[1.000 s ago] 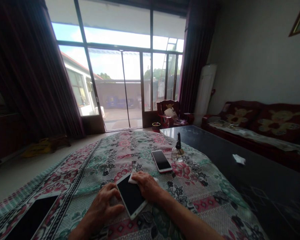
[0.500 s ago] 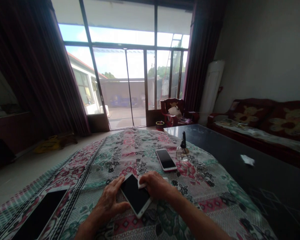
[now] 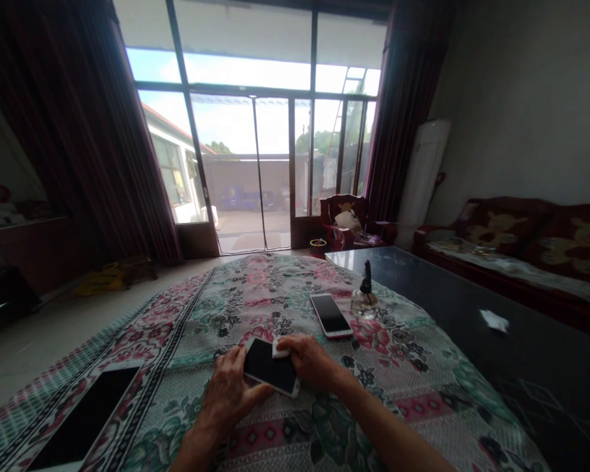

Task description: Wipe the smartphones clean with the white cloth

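Observation:
A white phone with a dark screen [image 3: 268, 368] is tilted up a little off the flowered cloth. My left hand [image 3: 230, 387] grips its left side, fingers along the far edge and thumb at the near edge. Over the screen's upper right part, my right hand [image 3: 309, 359] pinches a folded white wipe [image 3: 278, 350] and presses it against the glass. Beyond my hands lies a second white phone [image 3: 331, 315], screen up. Right beside that stands a clear glass bottle with a black top [image 3: 365, 295]. A larger white tablet [image 3: 86, 416] rests at the lower left.
The flowered cloth [image 3: 216, 308] covers the surface under my hands. To the right, a dark table [image 3: 432, 295] carries a crumpled white tissue [image 3: 494, 321]. Farther back are a wooden armchair [image 3: 347, 223], a sofa [image 3: 511, 229] and a glass door [image 3: 231, 177].
My left hand has turned the phone and tipped it up. My right hand has moved the wipe toward the screen's far edge. The view has shifted slightly left.

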The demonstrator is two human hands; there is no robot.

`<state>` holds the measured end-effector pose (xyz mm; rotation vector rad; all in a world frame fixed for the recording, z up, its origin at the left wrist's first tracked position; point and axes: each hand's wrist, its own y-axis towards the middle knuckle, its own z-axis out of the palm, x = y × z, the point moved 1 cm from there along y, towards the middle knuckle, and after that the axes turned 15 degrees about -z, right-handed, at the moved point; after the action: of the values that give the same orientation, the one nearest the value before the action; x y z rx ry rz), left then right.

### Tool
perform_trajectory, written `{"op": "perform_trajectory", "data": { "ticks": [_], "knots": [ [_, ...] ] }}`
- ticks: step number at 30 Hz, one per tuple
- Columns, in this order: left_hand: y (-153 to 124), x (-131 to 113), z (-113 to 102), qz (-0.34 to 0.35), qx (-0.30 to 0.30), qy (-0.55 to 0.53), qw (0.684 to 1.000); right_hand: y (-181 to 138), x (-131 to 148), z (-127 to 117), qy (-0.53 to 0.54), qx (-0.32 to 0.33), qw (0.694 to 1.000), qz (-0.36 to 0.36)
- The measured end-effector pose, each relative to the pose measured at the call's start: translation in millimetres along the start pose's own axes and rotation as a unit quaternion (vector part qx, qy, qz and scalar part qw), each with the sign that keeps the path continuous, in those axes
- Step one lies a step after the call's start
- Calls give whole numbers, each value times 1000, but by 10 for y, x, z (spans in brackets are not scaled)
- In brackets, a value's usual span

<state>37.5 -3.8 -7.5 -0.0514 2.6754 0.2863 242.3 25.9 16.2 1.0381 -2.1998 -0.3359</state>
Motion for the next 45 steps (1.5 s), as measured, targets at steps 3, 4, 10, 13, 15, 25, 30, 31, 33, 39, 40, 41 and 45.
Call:
{"op": "perform_trajectory", "data": {
  "ticks": [3,4,10,13,15,25,30,31,33,39,40,41,45],
  "knots": [
    [9,-21,-12,-11,5,6,1000,-30,1,-50,-7,11,1000,5],
    [13,-28,-19,-15,7,9,1000,-51,1,-66,-13,11,1000,14],
    [20,-107,-49,-45,21,20,999,-265,13,-135,-78,-5,994,71],
    [5,-163,-48,-71,9,25,997,-369,71,-139,-106,-11,991,83],
    [-5,-194,-42,-85,-1,26,996,-425,144,-104,-132,-14,987,95],
    [25,-99,0,-62,-21,-13,998,-492,525,114,-182,59,977,94],
    [85,40,-33,-16,-26,-72,997,-141,385,70,-211,76,971,76],
    [96,62,-45,-11,-24,-89,996,-56,366,90,-214,79,971,68],
    [118,92,-69,-14,-19,-121,992,108,353,166,-214,82,972,52],
    [174,117,-101,-97,11,-123,988,457,391,439,-170,86,982,4],
    [179,118,-105,-97,13,-119,988,472,390,449,-163,86,983,-3],
    [182,120,-110,-90,16,-116,989,468,384,442,-157,85,984,-12],
    [168,120,-132,-58,18,-104,993,260,343,279,-151,72,985,-32]
  ]
}}
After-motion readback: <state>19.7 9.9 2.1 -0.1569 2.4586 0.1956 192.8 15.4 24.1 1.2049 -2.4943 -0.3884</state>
